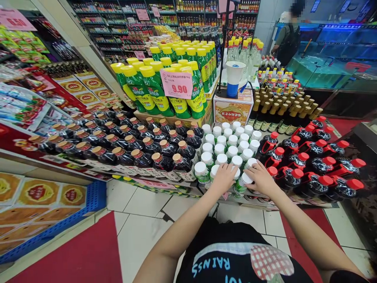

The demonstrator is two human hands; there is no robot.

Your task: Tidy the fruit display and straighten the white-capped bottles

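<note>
My left hand (224,179) reaches over the front rows of white-capped bottles (219,149), its fingers spread and touching the caps. Beside it, my right hand (260,179) has thumb and fingers around the cap of a front white-capped bottle (244,181), which leans a little. The bottles have green and white labels and stand in close rows. My hands partly hide the front bottles' bodies. Dark bottles with tan caps (165,147) stand to the left of this block, and dark bottles with red caps and handles (294,161) to the right.
Green squeeze bottles with yellow caps (153,90) stand behind, bearing a pink price sign (176,83). A white and blue megaphone (234,78) sits on a carton (232,110). Gold-topped bottles (282,108) are at the back right. Near the fish tanks (321,70) stands another person (288,39).
</note>
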